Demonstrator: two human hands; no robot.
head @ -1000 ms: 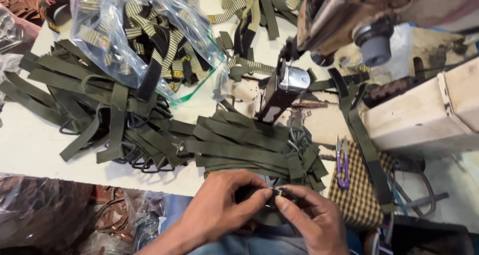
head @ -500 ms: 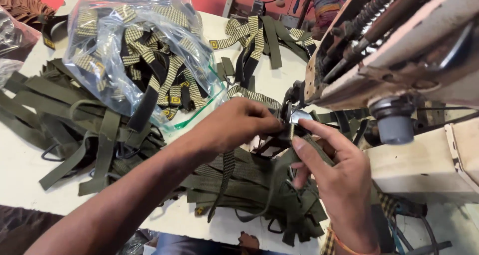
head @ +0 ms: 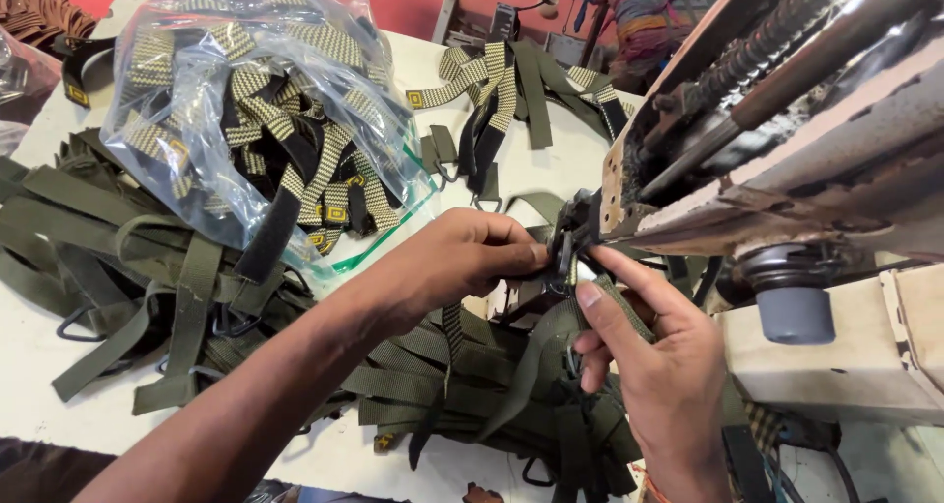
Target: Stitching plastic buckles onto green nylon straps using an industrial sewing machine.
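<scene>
My left hand [head: 454,264] reaches across the white table [head: 39,365] and pinches an olive green webbing strap [head: 539,351] with a dark buckle right under the needle area of the sewing machine [head: 787,139]. My right hand [head: 649,365] holds the same strap from the right, its index finger stretched toward the buckle. The strap end hangs down between both hands onto a pile of olive straps [head: 462,375]. The machine head hides the needle itself.
A clear plastic bag [head: 256,119] full of yellow-and-black patterned straps lies at the upper left. More olive straps [head: 108,257] are heaped on the left. Loose patterned straps [head: 511,90] lie at the back. The machine's wooden base [head: 846,355] stands at the right.
A second ago both hands worked a buckle low near the table's front edge. They have since lifted the strap up to the sewing machine, and the view has moved closer.
</scene>
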